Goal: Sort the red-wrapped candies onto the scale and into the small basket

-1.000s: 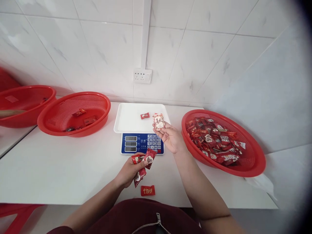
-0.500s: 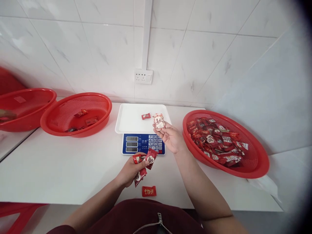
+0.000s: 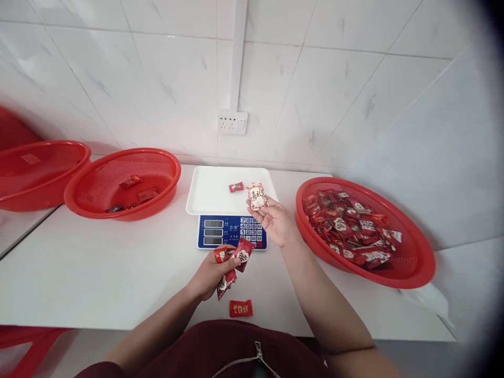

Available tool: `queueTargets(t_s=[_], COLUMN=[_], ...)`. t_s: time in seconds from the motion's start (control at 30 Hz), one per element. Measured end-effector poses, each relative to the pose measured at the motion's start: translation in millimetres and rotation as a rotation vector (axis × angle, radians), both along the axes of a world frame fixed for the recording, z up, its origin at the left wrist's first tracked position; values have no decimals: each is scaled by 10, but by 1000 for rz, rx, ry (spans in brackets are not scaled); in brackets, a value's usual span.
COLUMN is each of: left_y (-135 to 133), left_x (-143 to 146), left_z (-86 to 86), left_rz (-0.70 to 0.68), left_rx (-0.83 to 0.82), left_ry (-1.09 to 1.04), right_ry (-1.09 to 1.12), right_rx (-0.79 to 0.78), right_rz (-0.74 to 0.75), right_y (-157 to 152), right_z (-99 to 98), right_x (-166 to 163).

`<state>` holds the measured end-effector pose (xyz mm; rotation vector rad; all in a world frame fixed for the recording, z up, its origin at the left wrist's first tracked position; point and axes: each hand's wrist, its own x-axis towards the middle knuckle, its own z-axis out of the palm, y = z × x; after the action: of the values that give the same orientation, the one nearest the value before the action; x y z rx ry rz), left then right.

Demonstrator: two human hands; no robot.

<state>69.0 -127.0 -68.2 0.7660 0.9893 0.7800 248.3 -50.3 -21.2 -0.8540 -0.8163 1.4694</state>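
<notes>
My right hand point(image 3: 275, 223) pinches a pale red-and-white wrapped candy point(image 3: 256, 196) over the front right corner of the scale's white tray point(image 3: 212, 194). One small red candy point(image 3: 236, 187) lies on that tray. My left hand point(image 3: 210, 275) is closed on a bunch of red wrapped candies point(image 3: 234, 260) just in front of the scale's blue panel point(image 3: 231, 231). Another red candy point(image 3: 240, 308) lies on the white table near its front edge, below my left hand.
A red mesh basket point(image 3: 409, 268) heaped with several wrapped candies stands at the right. A second red mesh basket point(image 3: 165, 163) at the left holds a few candies. A red basin point(image 3: 59, 178) stands further left. A wall socket point(image 3: 232, 122) sits on the tiled wall behind.
Both hands stay almost where they were. My left hand with its candies has shifted slightly towards the scale.
</notes>
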Motion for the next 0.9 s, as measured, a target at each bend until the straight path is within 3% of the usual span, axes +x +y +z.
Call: queueTargets(t_s=[0.5, 0.9], left_y=[-31, 9], left_x=[-31, -20], left_z=[85, -46], left_rz=[16, 1], left_rx=[13, -6], left_ry=[-9, -8], right_ry=[47, 75], right_rx=[-14, 9], right_rz=[-40, -53], right_y=[47, 31], right_z=[2, -10], right_x=[-78, -68])
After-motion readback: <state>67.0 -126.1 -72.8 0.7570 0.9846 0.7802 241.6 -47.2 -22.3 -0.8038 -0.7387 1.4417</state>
